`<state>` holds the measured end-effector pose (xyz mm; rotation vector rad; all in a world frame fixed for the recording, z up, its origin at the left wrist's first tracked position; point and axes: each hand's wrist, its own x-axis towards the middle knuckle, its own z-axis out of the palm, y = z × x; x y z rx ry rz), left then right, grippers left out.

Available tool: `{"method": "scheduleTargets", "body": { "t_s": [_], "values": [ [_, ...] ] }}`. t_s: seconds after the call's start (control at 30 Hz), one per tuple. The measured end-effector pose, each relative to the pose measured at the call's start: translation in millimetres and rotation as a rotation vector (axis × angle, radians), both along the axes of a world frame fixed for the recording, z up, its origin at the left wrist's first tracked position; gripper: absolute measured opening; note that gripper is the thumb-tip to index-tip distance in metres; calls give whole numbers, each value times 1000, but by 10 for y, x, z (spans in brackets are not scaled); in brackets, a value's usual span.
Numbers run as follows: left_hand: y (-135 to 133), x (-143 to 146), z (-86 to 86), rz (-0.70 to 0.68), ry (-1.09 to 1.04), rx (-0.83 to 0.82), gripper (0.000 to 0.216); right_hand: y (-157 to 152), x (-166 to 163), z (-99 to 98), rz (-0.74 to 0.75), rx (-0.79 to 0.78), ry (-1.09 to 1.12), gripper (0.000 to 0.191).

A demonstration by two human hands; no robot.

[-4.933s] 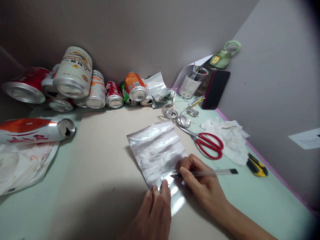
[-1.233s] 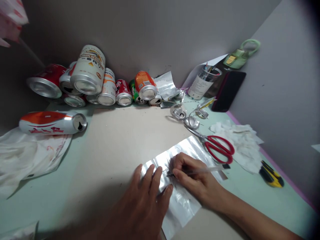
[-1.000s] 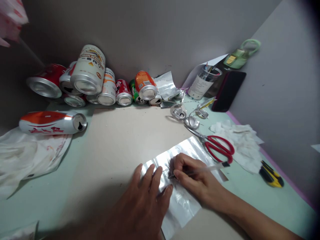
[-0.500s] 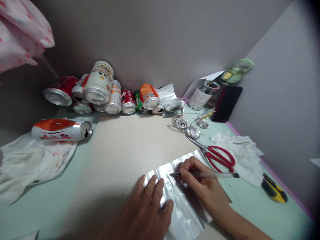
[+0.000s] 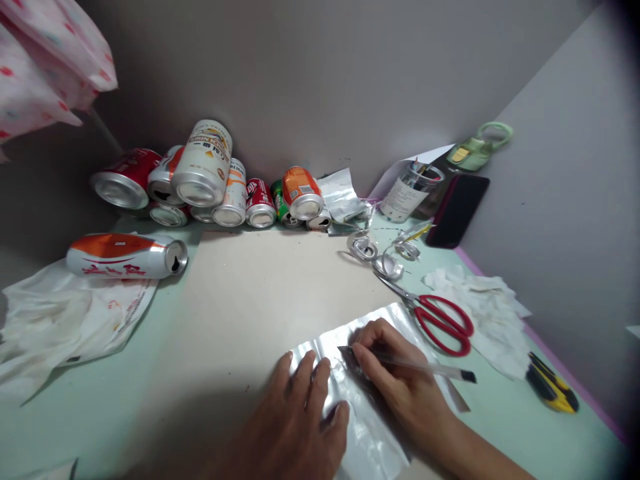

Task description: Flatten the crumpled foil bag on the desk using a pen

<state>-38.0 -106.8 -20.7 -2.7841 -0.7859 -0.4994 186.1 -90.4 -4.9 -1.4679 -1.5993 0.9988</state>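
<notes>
A flattened silver metal sheet lies on a beige board near the front edge. My left hand rests flat on the sheet's left part, fingers spread. My right hand is closed round a clear pen with a black cap end pointing right. The pen's tip touches the sheet just right of my left fingertips.
Red-handled scissors lie right of the sheet, by white tissue and a yellow-black cutter. Several drink cans pile along the back wall; one orange can lies on a plastic bag. A pen jar, a dark phone and cut can rings are at the back right.
The sheet was turned from upright to slanting across the board. My left hand moved up onto it and flattened. The pen tip has made small strokes on the sheet; the view tilted up.
</notes>
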Motion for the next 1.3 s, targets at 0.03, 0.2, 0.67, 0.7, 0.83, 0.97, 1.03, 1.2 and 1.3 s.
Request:
{"method": "scheduleTargets", "body": {
  "t_s": [0.03,0.2,0.67,0.7,0.83,0.97,1.03,1.2,1.3],
  "values": [
    [0,-3,1,-3,4,-5,26,-1,1,1,11,2,4,27],
    [7,-13,-16,-14,10,-33,30,5,27,25,74,9,10,28],
    [31,14,73,-1,-37,6,23,5,-17,-3,-20,71,-35,25],
    [40,16,83,-7,-34,0,24,4,-19,1,-21,67,-38,25],
    [59,11,101,-26,-8,-27,26,7,-18,20,-8,48,-58,26],
    [52,-8,115,-26,8,-32,27,8,-2,22,37,43,-50,25],
    [52,-19,127,-38,12,-23,28,6,7,20,67,41,-37,25],
    [62,-31,133,-34,11,13,28,12,12,30,108,32,-10,25],
    [69,-26,143,-38,22,5,29,13,2,34,90,38,-10,25]
  ]
}}
